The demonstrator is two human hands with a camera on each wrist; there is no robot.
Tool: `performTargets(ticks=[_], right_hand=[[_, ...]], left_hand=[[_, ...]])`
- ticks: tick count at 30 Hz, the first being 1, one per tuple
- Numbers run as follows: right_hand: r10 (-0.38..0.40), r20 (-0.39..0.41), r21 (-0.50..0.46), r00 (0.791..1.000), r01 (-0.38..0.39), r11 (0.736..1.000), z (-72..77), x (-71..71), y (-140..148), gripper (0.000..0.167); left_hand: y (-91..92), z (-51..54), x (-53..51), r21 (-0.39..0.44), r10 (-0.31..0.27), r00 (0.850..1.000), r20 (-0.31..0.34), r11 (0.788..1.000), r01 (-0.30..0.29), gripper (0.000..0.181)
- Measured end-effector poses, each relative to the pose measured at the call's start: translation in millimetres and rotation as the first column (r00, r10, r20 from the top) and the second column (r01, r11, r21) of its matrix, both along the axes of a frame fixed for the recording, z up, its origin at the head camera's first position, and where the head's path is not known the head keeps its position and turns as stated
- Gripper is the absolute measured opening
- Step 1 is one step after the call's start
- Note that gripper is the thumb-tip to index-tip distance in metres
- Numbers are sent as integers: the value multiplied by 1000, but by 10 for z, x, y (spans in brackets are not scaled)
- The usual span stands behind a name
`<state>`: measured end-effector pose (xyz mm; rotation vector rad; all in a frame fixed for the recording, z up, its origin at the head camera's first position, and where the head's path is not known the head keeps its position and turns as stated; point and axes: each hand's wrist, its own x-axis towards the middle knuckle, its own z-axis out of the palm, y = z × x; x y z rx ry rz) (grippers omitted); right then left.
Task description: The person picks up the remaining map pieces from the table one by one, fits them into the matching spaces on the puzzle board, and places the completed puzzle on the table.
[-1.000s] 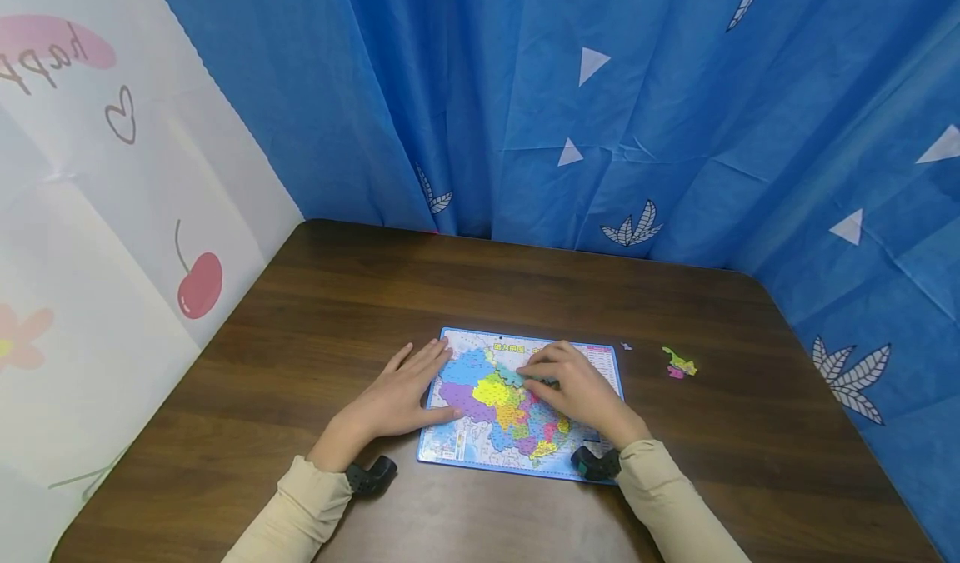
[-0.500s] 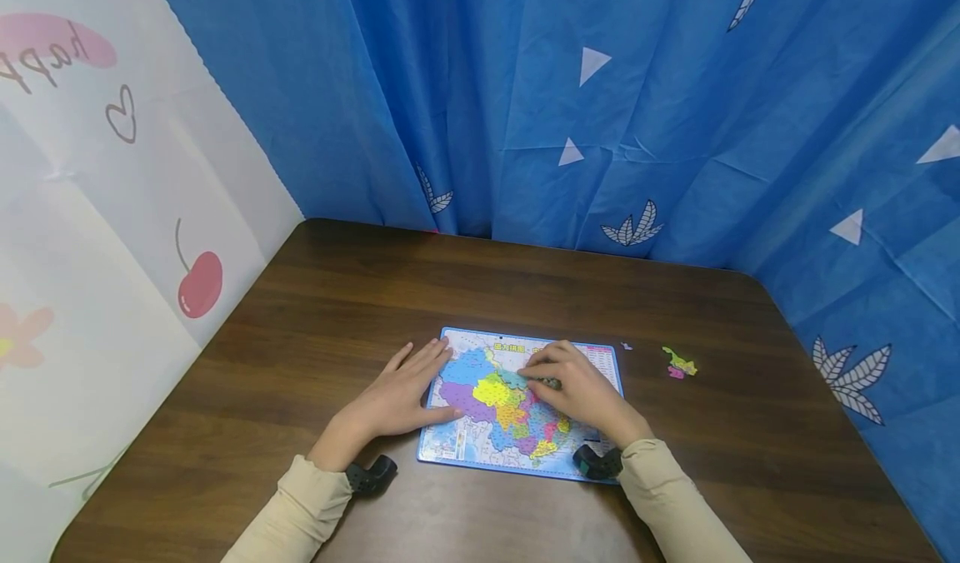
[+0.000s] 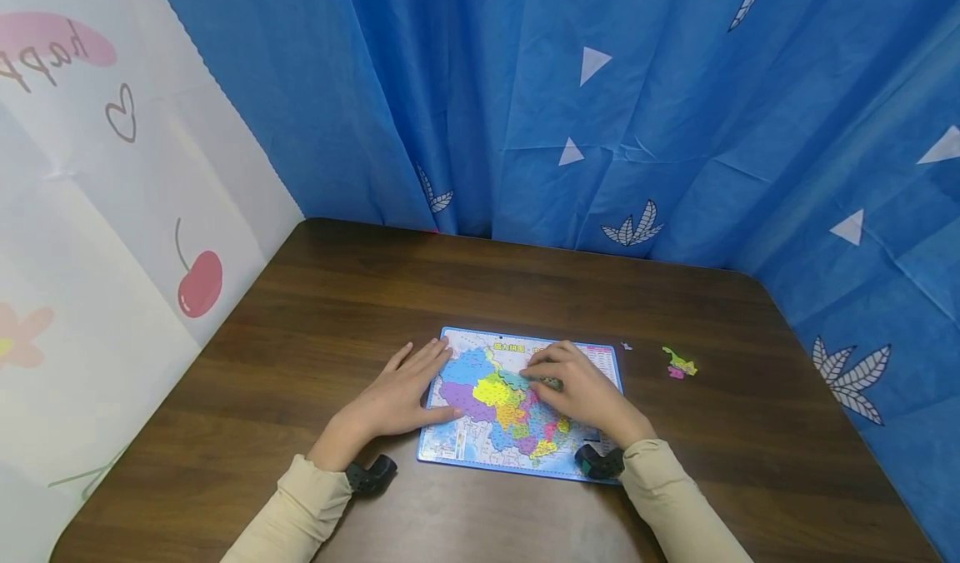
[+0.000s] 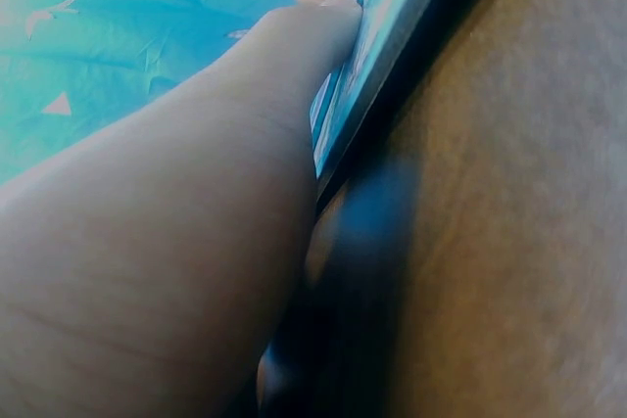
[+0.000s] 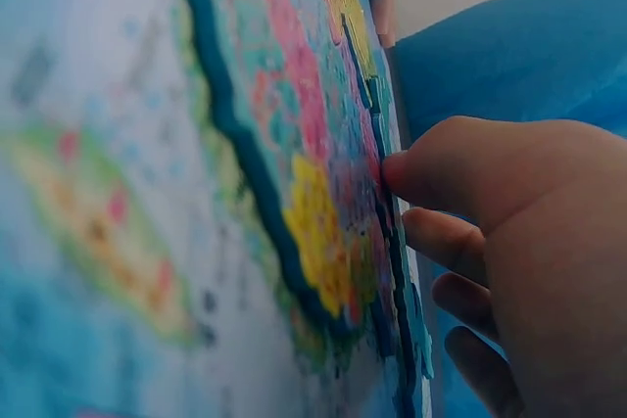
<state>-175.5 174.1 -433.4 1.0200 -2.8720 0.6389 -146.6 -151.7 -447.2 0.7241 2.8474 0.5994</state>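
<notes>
A blue-edged map puzzle board (image 3: 480, 465) with many coloured pieces lies flat on the brown table. My left hand (image 3: 397, 396) rests spread at the board's left side, its fingertips and thumb on the edge; the left wrist view shows the thumb (image 4: 328, 31) against it. Over the upper middle of the map, my right hand (image 3: 577, 388) pinches a teal piece (image 3: 514, 380) with bent fingers, which partly hide it. Close up, the right thumb (image 5: 431, 168) touches the edge of raised pieces, with the other fingers (image 5: 451, 242) beyond it.
Right of the board on the table (image 3: 750, 430) lie a yellow-green piece (image 3: 681, 363), a pink piece (image 3: 677, 373) touching it, and a tiny pale piece (image 3: 627, 346). A blue curtain (image 3: 480, 113) hangs behind, and a white printed cloth (image 3: 150, 171) is at left.
My right hand has shifted very slightly right, still at the teal piece. The left hand and the board have not moved.
</notes>
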Motion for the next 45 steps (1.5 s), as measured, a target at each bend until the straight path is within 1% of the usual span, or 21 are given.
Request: performTargets(ticks=[7,11,19,24,28,33,40,45], right_hand=[[14,37,-18,999,-13,1000,-2,9,-67,28],[17,34,-8,999,-17,1000,-4,16,-81,28],[20,43,-14,999,-19,1000,13,28,-96,27],[13,41,-6,999,-13,1000,11,30,-103,28],[6,42,-3,999,-6,1000,4,30,-103,28],[-2,42,-8,999,2,1000,-15,37,-99,28],[-9,41,-39,999,11,999,-66,45,-70,28],[3,41,-65,999,-1,998,-109,42,-37,28]], left_hand=[[-5,1,2,4,-3,1000,0,1000,3,99],[-2,2,2,9,-5,1000,0,1000,5,99],[1,16,3,-6,1,1000,1,1000,-1,99],[7,10,-3,-15,-6,1000,0,1000,6,98],[9,10,-2,-6,-10,1000,-8,1000,10,97],[7,13,-2,1,-12,1000,-8,1000,12,97],[1,12,-3,-17,-7,1000,6,1000,7,98],[0,11,-3,-4,-8,1000,0,1000,8,98]])
